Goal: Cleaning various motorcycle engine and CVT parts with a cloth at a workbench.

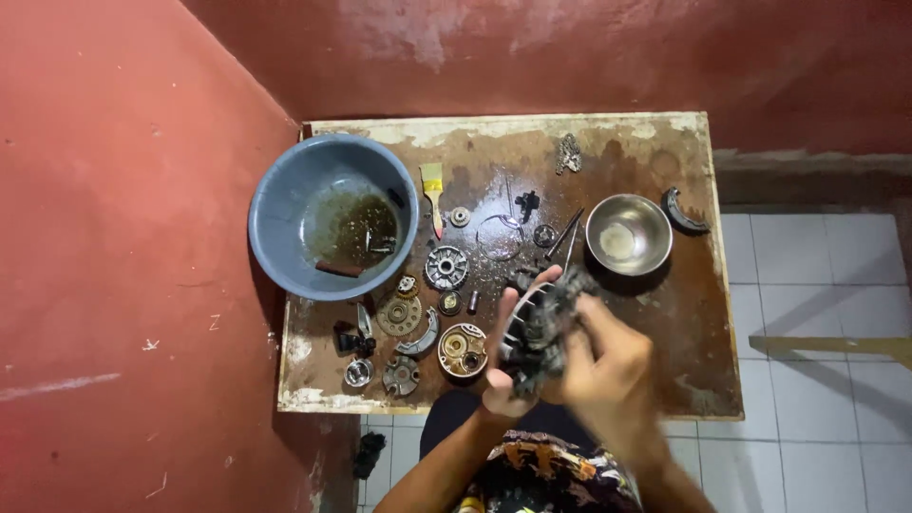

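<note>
Both my hands meet over the front middle of a worn wooden table (684,313). My left hand (503,366) cups a round, dark, greasy metal engine part (534,328) from below. My right hand (608,366), blurred, presses a dark dirty rag (567,290) against that part. Just left of my hands lie several small metal parts: a toothed round plate (446,267), a round copper-toned housing (463,350), a brass-coloured gear disc (399,314) and a curved shoe piece (421,337).
A blue plastic basin (285,204) with dirty brown liquid stands at the table's left end. A small steel bowl (628,234) sits at the right, a curved dark part (682,213) beyond it. A yellow-handled brush (433,195), thin rods (564,235) and a chain piece (568,153) lie mid-table. Red walls enclose the left and back.
</note>
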